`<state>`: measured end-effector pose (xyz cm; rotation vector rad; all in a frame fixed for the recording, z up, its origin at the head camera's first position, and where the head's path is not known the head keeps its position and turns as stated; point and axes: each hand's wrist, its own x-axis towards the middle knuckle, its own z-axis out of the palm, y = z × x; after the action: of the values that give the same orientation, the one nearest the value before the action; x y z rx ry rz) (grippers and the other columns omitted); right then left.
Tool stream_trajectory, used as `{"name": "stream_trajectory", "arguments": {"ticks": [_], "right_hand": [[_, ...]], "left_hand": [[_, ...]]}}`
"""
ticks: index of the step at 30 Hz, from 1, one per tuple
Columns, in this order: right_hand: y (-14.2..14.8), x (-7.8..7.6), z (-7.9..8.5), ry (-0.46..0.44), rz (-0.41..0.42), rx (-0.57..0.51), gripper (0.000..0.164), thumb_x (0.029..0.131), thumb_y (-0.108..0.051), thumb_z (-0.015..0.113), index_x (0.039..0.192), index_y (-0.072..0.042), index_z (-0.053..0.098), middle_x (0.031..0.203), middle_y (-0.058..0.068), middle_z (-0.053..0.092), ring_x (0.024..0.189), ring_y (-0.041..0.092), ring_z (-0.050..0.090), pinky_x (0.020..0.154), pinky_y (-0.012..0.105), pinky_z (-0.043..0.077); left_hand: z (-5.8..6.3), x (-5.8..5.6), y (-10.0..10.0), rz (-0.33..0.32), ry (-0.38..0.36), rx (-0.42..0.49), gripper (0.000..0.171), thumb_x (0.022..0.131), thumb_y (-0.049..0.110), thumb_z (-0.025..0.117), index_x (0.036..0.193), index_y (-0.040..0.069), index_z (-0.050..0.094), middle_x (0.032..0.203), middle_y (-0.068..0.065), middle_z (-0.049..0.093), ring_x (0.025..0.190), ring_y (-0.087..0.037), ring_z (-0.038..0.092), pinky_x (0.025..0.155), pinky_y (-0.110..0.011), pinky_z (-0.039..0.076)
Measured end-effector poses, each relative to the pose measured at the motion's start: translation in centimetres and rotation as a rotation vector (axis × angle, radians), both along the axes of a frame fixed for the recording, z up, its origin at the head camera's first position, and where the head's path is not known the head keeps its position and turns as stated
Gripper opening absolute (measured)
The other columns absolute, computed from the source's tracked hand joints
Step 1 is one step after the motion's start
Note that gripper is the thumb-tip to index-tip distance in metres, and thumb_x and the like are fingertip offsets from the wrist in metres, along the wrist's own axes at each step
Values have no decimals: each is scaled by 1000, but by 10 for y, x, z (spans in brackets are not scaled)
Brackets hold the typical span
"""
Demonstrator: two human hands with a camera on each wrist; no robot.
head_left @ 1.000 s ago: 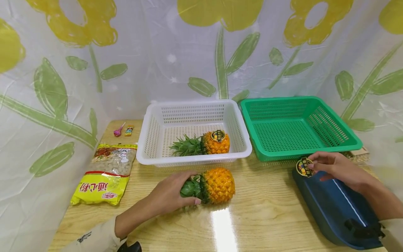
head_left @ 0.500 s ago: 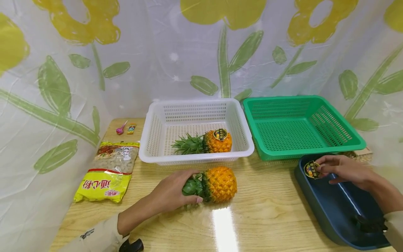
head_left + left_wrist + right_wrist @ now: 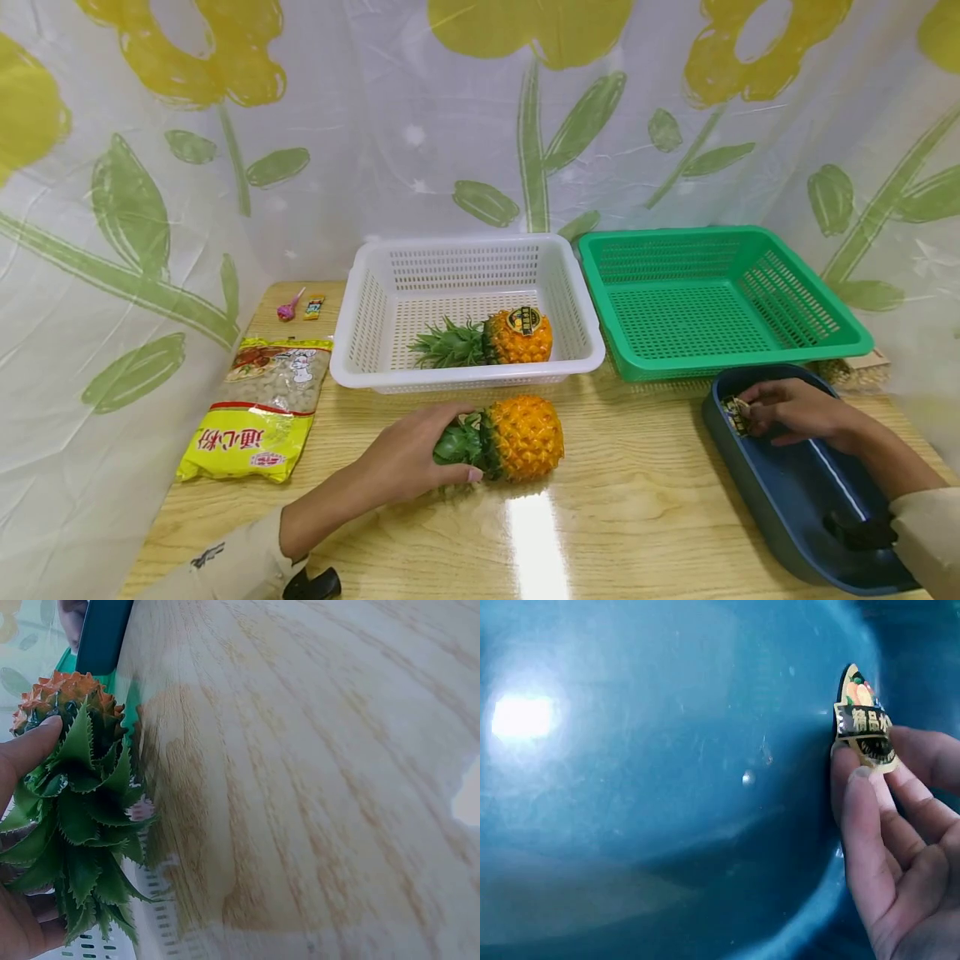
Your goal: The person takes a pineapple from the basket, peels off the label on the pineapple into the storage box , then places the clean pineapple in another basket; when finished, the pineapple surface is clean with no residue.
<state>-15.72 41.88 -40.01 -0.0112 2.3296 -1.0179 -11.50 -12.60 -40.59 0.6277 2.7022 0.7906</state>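
Observation:
My left hand [image 3: 412, 454] grips a small orange pineapple [image 3: 527, 439] by its green leafy crown. The fruit lies sideways just in front of the white basket. In the left wrist view the thumb presses near the base of the spiky leaves [image 3: 82, 817], the other fingers going behind them. My right hand [image 3: 798, 412] reaches inside the dark blue tub [image 3: 802, 504], near its far left end. Between thumb and fingers it pinches a black-and-gold round fruit sticker [image 3: 868, 724], held against the tub's inner wall. Part of the sticker is covered by fingertips.
A white basket [image 3: 356, 358] holds another pineapple [image 3: 519, 337] with a similar sticker. Beside it stands a green basket [image 3: 675, 362]. On the left lie a bag of pasta [image 3: 251, 412], a lollipop [image 3: 288, 308] and a small candy packet [image 3: 313, 307]. A flowered curtain [image 3: 375, 150] hangs behind.
My right hand has lowered from over the tub's far rim into the tub, taking the sticker with it; the sticker now faces less toward the head camera. My left hand keeps its hold on the pineapple.

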Motion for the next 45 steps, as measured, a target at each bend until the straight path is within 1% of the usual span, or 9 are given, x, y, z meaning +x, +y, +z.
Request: {"name": "stream_trajectory", "arguments": {"ticks": [9,16,23,25,27,31,35,38,45], "right_hand": [[5,2,3,57,12,33,54,106,-26,52,142,13,45,120,20,66,93,10,66,80,42,60],[5,4,8,81,26,63,57,102,-29,59,143,10,46,127,25,62,97,15,67,79,41,60],[5,4,13,229,63,89,51,102,-28,61,139,4,53,131,27,61,94,7,68,71,33,59],[5,6,16,267,63,85,49,102,-28,61,139,2,54,130,22,64,94,3,68,70,32,59],[4,8,20,284,60,63,47,102,-27,61,139,1,55,127,7,68,95,1,68,70,32,59],[-1,12,26,297,62,22,43,101,-24,62,137,-1,57,119,-9,69,96,5,69,70,32,58],[-7,14,33,312,76,6,42,101,-22,61,139,-4,56,121,-9,69,94,10,70,70,32,57],[-16,16,41,338,96,-3,41,102,-21,61,140,-7,55,120,-17,67,92,13,70,69,32,56],[-49,20,55,389,164,-55,33,102,-19,60,135,-15,61,117,3,71,93,17,69,70,31,55]], "left_hand": [[-2,-1,0,2,6,-12,84,81,60,76,150,23,46,149,-9,52,133,-36,51,102,-59,46],[-1,-1,-1,4,7,-10,84,81,60,76,149,21,47,149,-10,52,131,-36,53,99,-58,49],[-1,-2,-1,-2,11,-11,84,81,60,76,150,22,47,149,-9,53,132,-35,53,100,-57,49],[-2,-2,-1,-3,10,-6,84,81,60,76,149,21,48,148,-9,53,131,-34,54,99,-56,50],[-2,-3,-1,-5,9,-5,84,81,61,76,149,21,48,147,-8,54,130,-34,54,97,-55,50],[-2,-3,0,-8,7,1,83,81,60,76,149,21,48,147,-8,54,130,-34,54,97,-55,50],[-1,-3,1,-12,11,5,84,81,59,76,150,21,47,148,-8,53,131,-34,54,98,-56,50],[-1,-3,1,-13,12,5,84,81,60,76,150,21,47,148,-8,53,131,-34,54,99,-56,49],[-2,-3,0,-7,9,10,85,79,59,78,148,20,48,147,-9,54,129,-34,55,98,-55,50]]}}
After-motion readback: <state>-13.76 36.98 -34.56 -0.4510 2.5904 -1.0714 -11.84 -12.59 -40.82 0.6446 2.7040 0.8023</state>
